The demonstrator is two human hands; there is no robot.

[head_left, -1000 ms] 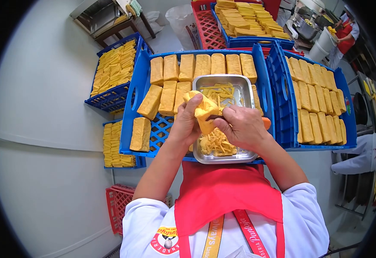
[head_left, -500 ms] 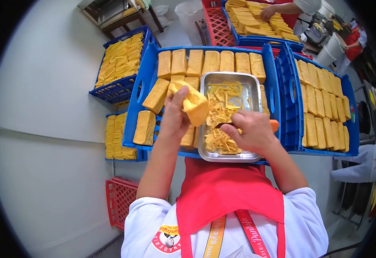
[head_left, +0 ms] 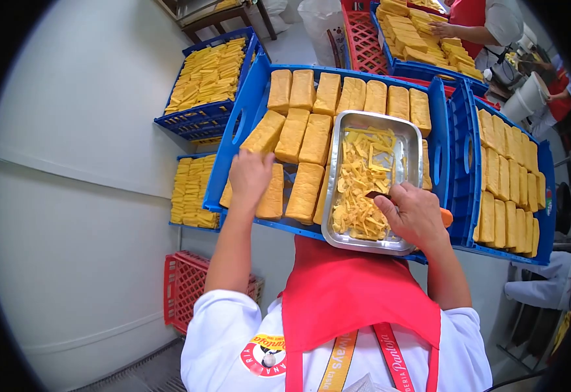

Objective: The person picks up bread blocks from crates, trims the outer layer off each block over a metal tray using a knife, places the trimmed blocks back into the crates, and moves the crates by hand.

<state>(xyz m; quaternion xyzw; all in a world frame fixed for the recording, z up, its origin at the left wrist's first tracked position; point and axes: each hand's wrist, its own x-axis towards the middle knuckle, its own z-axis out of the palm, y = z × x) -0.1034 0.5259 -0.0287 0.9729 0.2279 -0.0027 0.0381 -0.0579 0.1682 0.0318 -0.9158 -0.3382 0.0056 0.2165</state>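
My left hand [head_left: 251,176], somewhat blurred, is at the near end of a tilted yellow loaf [head_left: 263,132], thumb apart from the fingers; whether it touches the loaf is unclear. It partly covers a loaf beneath, beside another loaf [head_left: 270,194]. In my right hand [head_left: 416,214] is a knife with an orange handle [head_left: 446,217]; its short dark blade [head_left: 377,195] sits above a metal tray [head_left: 329,225]. Thin yellow trimmings [head_left: 360,179] lie in this tray, which rests over the right part of the blue crate [head_left: 357,70] of loaves.
Another blue crate [head_left: 458,176] of loaves adjoins on the right. Crates of yellow slices [head_left: 208,75] stand at the left, above a red crate [head_left: 184,291]. At the back, a co-worker's hand [head_left: 443,29] is over more slices. White buckets [head_left: 526,98] stand back right.
The loaf in my left hand has been let go, and that hand has moved down and left over the crate. My right hand still holds the knife over the tray. The view has shifted.
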